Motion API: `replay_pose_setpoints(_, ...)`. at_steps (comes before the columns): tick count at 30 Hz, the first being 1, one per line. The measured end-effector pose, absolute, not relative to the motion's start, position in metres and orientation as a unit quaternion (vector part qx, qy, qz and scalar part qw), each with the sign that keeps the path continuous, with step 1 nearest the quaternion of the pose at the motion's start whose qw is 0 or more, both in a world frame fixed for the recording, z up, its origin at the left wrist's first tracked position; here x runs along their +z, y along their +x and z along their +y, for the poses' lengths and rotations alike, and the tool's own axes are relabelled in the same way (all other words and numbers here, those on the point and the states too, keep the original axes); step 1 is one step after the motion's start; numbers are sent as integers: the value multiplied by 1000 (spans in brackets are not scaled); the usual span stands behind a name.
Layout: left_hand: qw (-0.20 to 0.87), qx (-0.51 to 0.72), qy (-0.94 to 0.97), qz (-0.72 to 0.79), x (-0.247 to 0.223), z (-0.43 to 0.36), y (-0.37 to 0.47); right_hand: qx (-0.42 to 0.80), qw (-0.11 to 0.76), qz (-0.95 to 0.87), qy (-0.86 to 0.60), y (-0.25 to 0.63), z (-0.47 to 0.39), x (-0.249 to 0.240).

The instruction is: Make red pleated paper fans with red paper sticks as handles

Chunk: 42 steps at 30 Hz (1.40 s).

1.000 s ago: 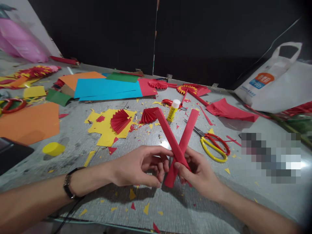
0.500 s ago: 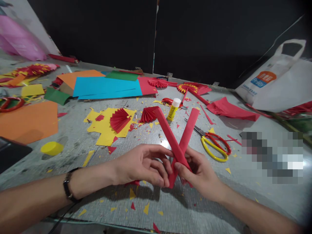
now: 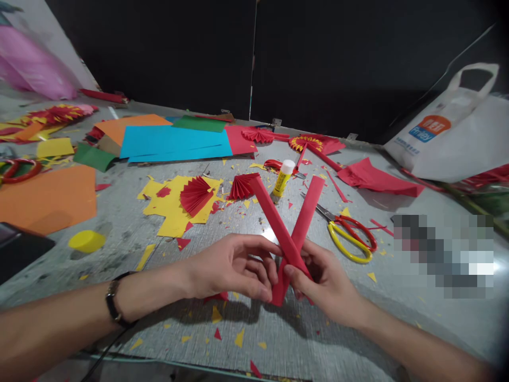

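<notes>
Two flat folded red paper strips, one leaning left (image 3: 271,213) and one leaning right (image 3: 309,209), cross in an X above the table. My right hand (image 3: 328,281) pinches them near the crossing, thumb in front and fingers behind. My left hand (image 3: 238,268) is curled at their left side, its index fingertip by the crossing and its thumb against a strip's lower end. Beyond the strips stands a yellow glue stick (image 3: 282,179) with a white cap. Scissors (image 3: 350,236) with one red and one yellow handle lie right of my right hand.
Red pleated paper fans (image 3: 196,196) lie on cut yellow paper (image 3: 169,225). Blue card (image 3: 175,142), orange paper (image 3: 47,199) and a yellow round cap (image 3: 86,241) are to the left. A white bag (image 3: 457,127) stands back right. Paper scraps litter the grey table (image 3: 167,345).
The strips and both hands have barely moved; the left hand's thumb has shifted slightly along with the lower end of one strip. The view has turned a touch to the left.
</notes>
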<state>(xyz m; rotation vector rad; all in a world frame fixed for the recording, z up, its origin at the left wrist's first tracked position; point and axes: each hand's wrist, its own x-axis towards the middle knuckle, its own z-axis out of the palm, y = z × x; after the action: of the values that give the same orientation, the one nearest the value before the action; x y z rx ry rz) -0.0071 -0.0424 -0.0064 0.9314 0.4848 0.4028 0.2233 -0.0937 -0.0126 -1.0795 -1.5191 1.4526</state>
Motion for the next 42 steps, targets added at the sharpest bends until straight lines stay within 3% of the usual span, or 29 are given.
replay_pose_setpoints(42, 800, 194, 523, 220, -8, -46, -9, 552, 370, -613, -427, 225, -94, -14)
